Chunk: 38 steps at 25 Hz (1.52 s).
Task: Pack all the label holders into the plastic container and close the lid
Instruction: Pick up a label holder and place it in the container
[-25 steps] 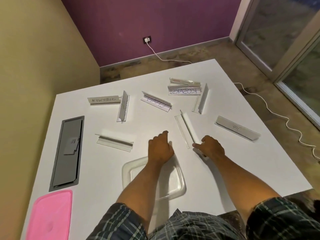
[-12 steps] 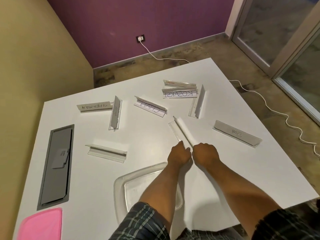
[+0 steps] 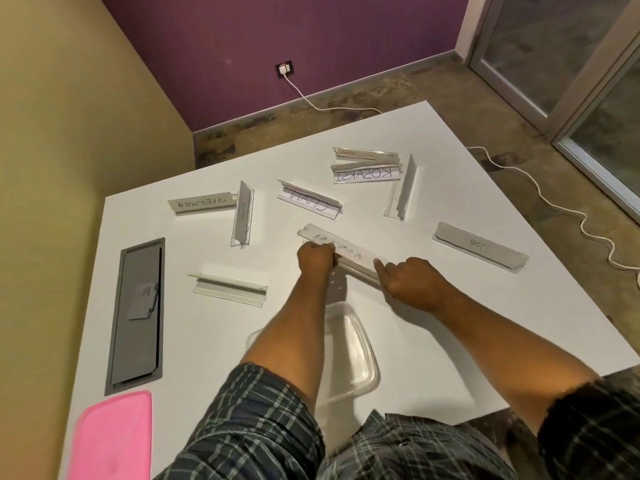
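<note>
Both hands grip one long label holder (image 3: 349,252) with handwriting on it, lifted slightly over the white table (image 3: 450,323). My left hand (image 3: 316,258) pinches its left part and my right hand (image 3: 412,282) holds its right end. The clear plastic container (image 3: 356,344) stands open near the front edge, partly hidden by my left forearm. The pink lid (image 3: 114,436) lies at the front left corner. Several other label holders are scattered: SUPERMAN (image 3: 202,204), one beside it (image 3: 243,216), CHAN (image 3: 310,199), KOSAKSI (image 3: 367,173), Dob (image 3: 479,247), and a blank one (image 3: 228,289).
A grey cable hatch (image 3: 136,311) is set into the table at the left. Another holder (image 3: 401,188) stands near KOSAKSI, with one more behind it (image 3: 365,154). A white cable (image 3: 540,192) runs over the floor right of the table. Walls close in at the left and back.
My left hand moved from the container rim to the holder. Both hands took hold of it and turned it from pointing away to lying crosswise, its written face now showing.
</note>
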Tool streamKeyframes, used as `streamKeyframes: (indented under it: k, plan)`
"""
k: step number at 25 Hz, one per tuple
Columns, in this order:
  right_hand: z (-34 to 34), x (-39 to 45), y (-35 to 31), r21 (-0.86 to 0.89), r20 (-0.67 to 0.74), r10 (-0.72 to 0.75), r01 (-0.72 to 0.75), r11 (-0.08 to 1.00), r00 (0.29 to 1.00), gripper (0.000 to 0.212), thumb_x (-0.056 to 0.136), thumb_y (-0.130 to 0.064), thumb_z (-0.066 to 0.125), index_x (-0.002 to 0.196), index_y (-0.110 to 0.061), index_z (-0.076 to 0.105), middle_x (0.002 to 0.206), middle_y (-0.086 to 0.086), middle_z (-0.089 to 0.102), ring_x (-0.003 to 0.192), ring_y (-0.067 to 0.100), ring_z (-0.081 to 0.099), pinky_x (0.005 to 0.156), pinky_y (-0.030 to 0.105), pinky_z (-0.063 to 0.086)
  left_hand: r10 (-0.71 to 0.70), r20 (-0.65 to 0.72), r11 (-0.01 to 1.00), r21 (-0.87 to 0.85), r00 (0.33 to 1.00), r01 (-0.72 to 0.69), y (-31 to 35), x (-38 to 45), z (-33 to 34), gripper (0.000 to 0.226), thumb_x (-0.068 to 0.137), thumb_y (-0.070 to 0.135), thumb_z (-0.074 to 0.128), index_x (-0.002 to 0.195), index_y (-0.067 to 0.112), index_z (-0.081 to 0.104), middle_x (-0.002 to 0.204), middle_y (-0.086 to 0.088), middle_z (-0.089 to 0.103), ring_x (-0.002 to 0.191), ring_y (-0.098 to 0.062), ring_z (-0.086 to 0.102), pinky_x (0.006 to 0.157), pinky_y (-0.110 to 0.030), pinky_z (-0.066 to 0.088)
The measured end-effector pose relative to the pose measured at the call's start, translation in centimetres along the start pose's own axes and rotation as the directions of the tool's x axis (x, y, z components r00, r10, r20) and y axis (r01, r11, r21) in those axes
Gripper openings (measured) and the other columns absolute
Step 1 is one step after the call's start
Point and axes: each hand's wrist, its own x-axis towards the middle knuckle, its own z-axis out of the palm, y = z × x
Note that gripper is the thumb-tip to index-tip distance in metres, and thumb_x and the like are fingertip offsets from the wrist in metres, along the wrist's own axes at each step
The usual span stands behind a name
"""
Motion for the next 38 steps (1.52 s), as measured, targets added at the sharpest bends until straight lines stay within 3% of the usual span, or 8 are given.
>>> streamKeyframes:
  k: [4,7,12,17,20,24,30,38]
  plan:
    - [-2.0,0.9,-1.1,0.317,-0.034,0.222,-0.2,0.927,0.974,0.058,0.091,-0.046,0.065,0.142,-0.019,0.057,0.097,0.005,0.07,0.055,0.027,0.065,0.046,0.03,0.049,-0.061,0.131,0.965,-0.247,0.989,0.092,1.4,-0.5,-4.4,0.024,0.09,-0.018,0.039,0.094,0.005,0.047,0.076,-0.013,0.051,0.053,-0.021,0.045,0.049,-0.028,0.043]
    - [-3.1,2.2,-2.1,0.541,0.135,0.468,-0.461,0.704,0.873,0.068,0.087,-0.073,0.053,0.146,-0.04,0.042,0.115,-0.005,0.052,0.071,0.012,0.058,0.06,0.028,0.052,-0.035,0.245,0.941,-0.319,0.969,0.115,1.1,-1.5,-7.9,0.02,0.094,-0.015,0.042,0.085,0.003,0.044,0.074,-0.01,0.045,0.051,-0.019,0.047,0.052,-0.026,0.054]
    - [-4.2,5.3,-3.4,0.825,0.372,0.194,-0.42,0.378,0.907,0.086,0.071,-0.069,0.075,0.146,-0.053,0.037,0.117,-0.024,0.054,0.092,0.003,0.061,0.075,0.018,0.048,-0.008,0.365,0.91,-0.382,0.931,0.158,-0.8,-3.3,-13.6,0.015,0.096,-0.012,0.05,0.085,-0.003,0.055,0.077,-0.013,0.057,0.073,-0.024,0.061,0.065,-0.034,0.063]
    - [-4.5,7.8,-5.6,0.819,0.338,-0.065,-0.26,0.512,0.939,0.068,0.074,-0.056,0.078,0.136,-0.034,0.058,0.114,-0.016,0.07,0.09,0.0,0.061,0.081,0.02,0.05,-0.056,0.331,0.897,-0.398,0.942,0.193,-3.6,-4.8,-18.6,0.008,0.096,0.007,0.063,0.089,0.002,0.064,0.079,-0.012,0.064,0.067,-0.018,0.067,0.069,-0.03,0.063]
    - [-4.6,7.5,-5.5,0.826,0.324,-0.166,-0.193,0.53,0.931,0.058,0.077,-0.056,0.074,0.129,-0.034,0.062,0.106,-0.016,0.073,0.087,0.009,0.065,0.078,0.028,0.054,-0.059,0.077,0.925,-0.372,0.995,0.084,-4.5,-4.8,-21.2,0.021,0.085,0.026,0.078,0.092,0.01,0.066,0.084,-0.007,0.07,0.066,-0.019,0.066,0.063,-0.029,0.058]
    - [-4.4,7.1,-5.2,0.793,0.302,-0.291,-0.069,0.605,0.908,0.05,0.075,-0.06,0.072,0.119,-0.037,0.065,0.087,-0.02,0.071,0.075,0.004,0.063,0.072,0.03,0.054,0.059,0.141,0.972,0.218,0.988,-0.089,-4.8,-5.1,-23.3,0.051,0.067,0.037,0.092,0.102,0.008,0.068,0.092,-0.007,0.075,0.084,-0.024,0.072,0.07,-0.036,0.062]
    - [-3.8,7.0,-5.8,0.618,0.25,-0.45,0.217,0.756,0.857,0.063,0.069,-0.07,0.062,0.118,-0.031,0.065,0.082,-0.005,0.065,0.075,0.016,0.054,0.069,0.029,0.045,-0.07,0.31,0.229,0.93,0.948,-0.287,-3.3,-6.2,-20.2,0.05,0.065,0.028,0.093,0.103,0.013,0.065,0.065,0.004,0.068,0.057,-0.012,0.07,0.067,-0.028,0.06]
    - [-3.2,6.3,-9.9,0.326,0.446,-0.44,0.316,0.891,0.779,0.04,0.078,-0.047,0.062,0.1,-0.014,0.065,0.089,0.007,0.069,0.088,0.028,0.061,0.081,0.035,0.049,0.067,0.372,-0.158,0.92,0.926,-0.358,-7.6,-6.4,-17.7,0.027,0.085,0.016,0.065,0.11,0.008,0.065,0.098,-0.01,0.068,0.09,-0.027,0.07,0.07,-0.032,0.052]
